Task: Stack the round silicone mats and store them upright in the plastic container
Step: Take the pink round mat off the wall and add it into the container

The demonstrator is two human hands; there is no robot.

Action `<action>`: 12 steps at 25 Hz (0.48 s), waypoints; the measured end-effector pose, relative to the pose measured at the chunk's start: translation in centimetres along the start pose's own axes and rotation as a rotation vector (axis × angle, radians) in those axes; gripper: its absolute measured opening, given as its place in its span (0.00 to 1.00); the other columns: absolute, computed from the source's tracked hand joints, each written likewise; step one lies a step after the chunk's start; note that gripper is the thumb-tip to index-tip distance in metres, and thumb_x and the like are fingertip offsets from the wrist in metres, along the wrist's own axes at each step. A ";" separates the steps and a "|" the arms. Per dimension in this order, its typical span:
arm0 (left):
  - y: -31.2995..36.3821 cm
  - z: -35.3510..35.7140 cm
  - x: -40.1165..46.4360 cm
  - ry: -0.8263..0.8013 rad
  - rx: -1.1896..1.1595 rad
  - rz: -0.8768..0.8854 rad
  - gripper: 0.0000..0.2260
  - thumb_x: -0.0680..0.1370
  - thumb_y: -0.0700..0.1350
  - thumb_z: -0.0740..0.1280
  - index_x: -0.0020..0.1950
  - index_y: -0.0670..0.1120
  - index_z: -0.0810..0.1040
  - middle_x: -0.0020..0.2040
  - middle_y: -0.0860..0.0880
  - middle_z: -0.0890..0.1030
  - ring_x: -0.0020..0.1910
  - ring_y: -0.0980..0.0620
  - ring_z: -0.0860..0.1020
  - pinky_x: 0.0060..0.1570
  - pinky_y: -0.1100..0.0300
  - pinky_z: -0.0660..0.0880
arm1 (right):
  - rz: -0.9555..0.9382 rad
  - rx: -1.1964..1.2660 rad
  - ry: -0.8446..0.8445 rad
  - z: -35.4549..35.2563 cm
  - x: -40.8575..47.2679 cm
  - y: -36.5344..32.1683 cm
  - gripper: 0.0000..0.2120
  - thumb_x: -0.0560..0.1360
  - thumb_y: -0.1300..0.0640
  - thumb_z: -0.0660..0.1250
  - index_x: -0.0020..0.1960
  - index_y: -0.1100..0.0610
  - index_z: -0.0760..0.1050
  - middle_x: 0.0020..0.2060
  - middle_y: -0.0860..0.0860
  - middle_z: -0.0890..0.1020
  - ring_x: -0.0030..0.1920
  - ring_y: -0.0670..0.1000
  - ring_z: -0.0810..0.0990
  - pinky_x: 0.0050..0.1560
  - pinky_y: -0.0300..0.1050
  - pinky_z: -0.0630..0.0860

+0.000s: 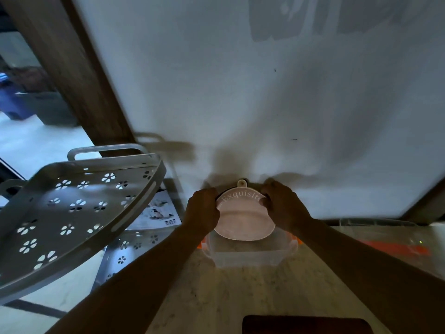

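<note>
A pale pink round silicone mat [243, 220] with the word "Exquisite" and a small hanging tab faces me, standing on edge in a clear plastic container [250, 257] with orange clips. A dark edge behind the pink mat hints at another mat, mostly hidden. My left hand [203, 210] grips the stack's left rim. On the right rim sits my right hand [281, 203], fingers curled over the top. The container rests on a marbled counter against a white wall.
A grey perforated shelf rack [79, 213] with a handle stands at the left, a printed leaflet [159, 213] under it. The container's clear lid [380, 239] with orange trim lies at the right. A dark rectangular object [305, 324] sits at the counter's near edge.
</note>
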State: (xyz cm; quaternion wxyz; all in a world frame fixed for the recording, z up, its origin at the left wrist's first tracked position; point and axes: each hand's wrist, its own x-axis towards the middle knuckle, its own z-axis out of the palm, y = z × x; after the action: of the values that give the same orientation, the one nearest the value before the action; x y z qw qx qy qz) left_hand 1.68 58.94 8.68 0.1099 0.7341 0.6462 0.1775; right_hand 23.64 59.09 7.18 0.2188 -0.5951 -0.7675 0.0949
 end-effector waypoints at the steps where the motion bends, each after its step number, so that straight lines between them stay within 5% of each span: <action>1: -0.1 0.1 0.2 0.002 -0.004 0.003 0.09 0.70 0.33 0.67 0.48 0.41 0.81 0.48 0.40 0.84 0.47 0.39 0.81 0.40 0.56 0.69 | -0.007 0.003 0.003 0.1 0.1 0.1 0.07 0.76 0.59 0.66 0.54 0.56 0.77 0.53 0.55 0.77 0.50 0.58 0.78 0.46 0.49 0.74; 12: -0.7 0.5 0.2 -0.034 -0.003 -0.009 0.08 0.70 0.36 0.69 0.49 0.42 0.79 0.49 0.41 0.84 0.47 0.40 0.81 0.43 0.54 0.76 | 0.030 -0.009 0.000 0.6 -0.2 -0.2 0.09 0.77 0.56 0.66 0.56 0.56 0.78 0.52 0.56 0.78 0.50 0.56 0.78 0.46 0.46 0.73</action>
State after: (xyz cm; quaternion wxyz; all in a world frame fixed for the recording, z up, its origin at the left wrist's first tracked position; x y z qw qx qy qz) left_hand 1.29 59.27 7.95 0.1227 0.7340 0.6472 0.1654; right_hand 23.25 58.87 6.71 0.2146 -0.6075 -0.7589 0.0948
